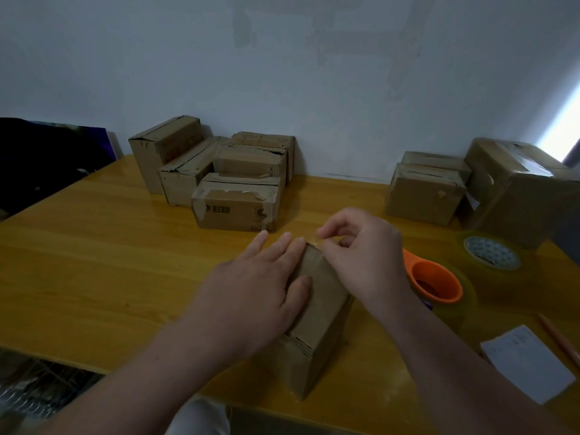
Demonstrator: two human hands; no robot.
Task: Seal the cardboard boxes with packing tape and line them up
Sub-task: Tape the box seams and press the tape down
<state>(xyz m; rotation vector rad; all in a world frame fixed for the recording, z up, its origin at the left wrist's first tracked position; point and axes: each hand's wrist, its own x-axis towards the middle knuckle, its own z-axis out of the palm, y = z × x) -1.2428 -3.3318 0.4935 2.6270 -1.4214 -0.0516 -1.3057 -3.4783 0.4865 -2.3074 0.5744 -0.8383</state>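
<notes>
- a pale grey-white wall (314, 73) stands behind a glossy yellow wooden worktop (94, 262).
- a small brown cardboard box (317, 312) sits on the worktop near its front edge, directly under both grips, with one corner turned toward the camera.
- the left grip (260, 287) lies flat on the box top, fingers straight and pointing away, thumb pressed on the cardboard; it curls round nothing.
- the right grip (364, 262) is just right of the left grip, at the box's far top edge. its thumb and forefinger pinch a shiny strip of clear tape (320, 241), the other fingers curled.
- just right of the right grip's wrist lies a clear tape roll on an orange plastic core (436, 284).
- further right and beyond that lies a second clear tape roll with a white honeycomb core (491, 254).
- beyond the left grip, against the wall, a cluster of brown cardboard boxes (219, 171) is packed together; its nearest box with torn tape (235, 208) stands just past the fingertips.
- beyond the right grip, two stacked brown boxes (423, 193) touch a larger box topped with clear tape (527, 186).
- a white paper slip (527, 365) lies right of the right forearm.
</notes>
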